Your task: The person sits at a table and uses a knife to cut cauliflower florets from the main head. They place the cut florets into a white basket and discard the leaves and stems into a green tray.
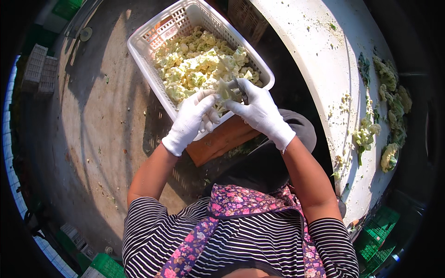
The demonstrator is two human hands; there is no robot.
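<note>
Both of my hands wear white knit gloves and meet over the near end of a white plastic basket (pixel 153 81). Between them is a pale cauliflower piece (pixel 225 91), blurred. My left hand (pixel 198 113) pinches its left side with thumb and forefinger, the other fingers curled below. My right hand (pixel 255 102) is closed around what looks like a small knife (pixel 233 83), of which only a grey part shows; its thumb lies close to the piece. Cut cauliflower florets (pixel 201 62) fill the lower part of the basket.
An orange-brown support (pixel 222 139) shows beneath the basket's near end. To my right runs a white table (pixel 313 41) with cauliflower heads (pixel 396 100) and scraps along its far side. Green crates (pixel 377 232) stand at lower right, white crates (pixel 41 69) at far left.
</note>
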